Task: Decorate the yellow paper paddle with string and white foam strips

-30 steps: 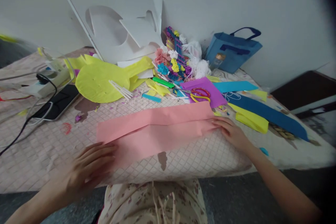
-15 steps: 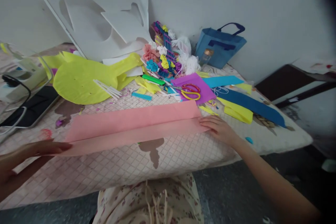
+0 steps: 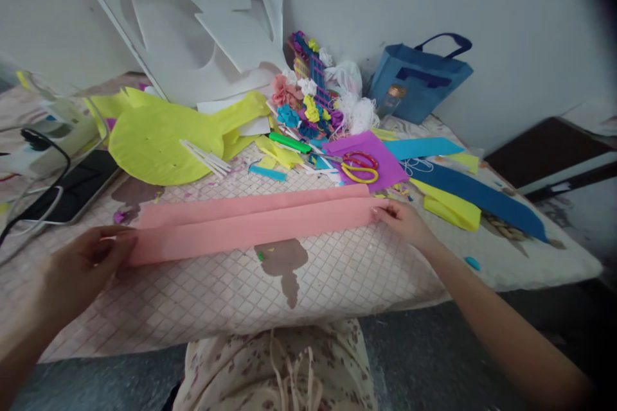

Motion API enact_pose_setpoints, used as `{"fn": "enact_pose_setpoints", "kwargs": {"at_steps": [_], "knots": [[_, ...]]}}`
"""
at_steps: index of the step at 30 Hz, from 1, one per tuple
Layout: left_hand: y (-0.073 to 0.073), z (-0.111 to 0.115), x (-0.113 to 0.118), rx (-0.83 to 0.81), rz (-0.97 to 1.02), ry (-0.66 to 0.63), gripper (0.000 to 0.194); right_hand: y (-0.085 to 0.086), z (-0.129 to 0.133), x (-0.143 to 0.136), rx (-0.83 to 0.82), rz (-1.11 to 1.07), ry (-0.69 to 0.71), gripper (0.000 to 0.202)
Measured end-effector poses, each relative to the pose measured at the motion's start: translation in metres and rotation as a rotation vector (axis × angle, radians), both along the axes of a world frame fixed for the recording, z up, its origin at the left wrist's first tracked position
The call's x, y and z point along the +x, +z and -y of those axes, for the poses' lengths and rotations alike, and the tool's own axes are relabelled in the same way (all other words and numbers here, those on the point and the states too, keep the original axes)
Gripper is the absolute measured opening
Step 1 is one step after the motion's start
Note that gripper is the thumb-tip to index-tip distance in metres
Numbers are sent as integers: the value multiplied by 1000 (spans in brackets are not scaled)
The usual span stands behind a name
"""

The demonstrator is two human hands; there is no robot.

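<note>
A long strip of pink crepe paper (image 3: pixel 260 226) lies across the front of the table, with a lengthwise fold showing. Its left end is pinched between the thumb and fingers of my left hand (image 3: pixel 89 260). At the opposite end my right hand (image 3: pixel 402 221) closes its fingertips on the paper's corner. Just beyond the strip, scissors (image 3: pixel 359 170) with red and yellow handles rest on a purple paper sheet (image 3: pixel 390 160). A green utility knife (image 3: pixel 289 142) lies beside them.
At the left is a yellow guitar-like shape (image 3: pixel 159 141) with white sticks (image 3: pixel 207 159) on it. A phone (image 3: pixel 80 186) lies near a power strip (image 3: pixel 48 148). Paper flowers (image 3: pixel 289 115), a blue bag (image 3: pixel 419 83) and blue paper (image 3: pixel 482 199) stand or lie farther back and right. White boards (image 3: pixel 193 19) lean on the wall.
The near edge of the pink paper has been lifted and turned away from me, so the strip looks narrower. Both hands now pinch its ends; the view has shifted slightly.
</note>
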State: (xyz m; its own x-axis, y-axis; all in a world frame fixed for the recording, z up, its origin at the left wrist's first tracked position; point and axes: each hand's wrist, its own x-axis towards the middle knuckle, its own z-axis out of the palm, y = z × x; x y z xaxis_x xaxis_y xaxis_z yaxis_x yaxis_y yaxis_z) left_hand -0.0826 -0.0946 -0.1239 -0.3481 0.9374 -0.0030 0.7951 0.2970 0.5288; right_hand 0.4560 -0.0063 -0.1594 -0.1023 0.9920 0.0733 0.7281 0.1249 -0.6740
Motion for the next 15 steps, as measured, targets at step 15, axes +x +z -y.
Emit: {"fn": "enact_pose_setpoints", "kwargs": {"at_steps": [15], "knots": [[16, -6, 29, 19, -137, 46, 44, -6, 4, -9, 176, 230, -82, 28]]}}
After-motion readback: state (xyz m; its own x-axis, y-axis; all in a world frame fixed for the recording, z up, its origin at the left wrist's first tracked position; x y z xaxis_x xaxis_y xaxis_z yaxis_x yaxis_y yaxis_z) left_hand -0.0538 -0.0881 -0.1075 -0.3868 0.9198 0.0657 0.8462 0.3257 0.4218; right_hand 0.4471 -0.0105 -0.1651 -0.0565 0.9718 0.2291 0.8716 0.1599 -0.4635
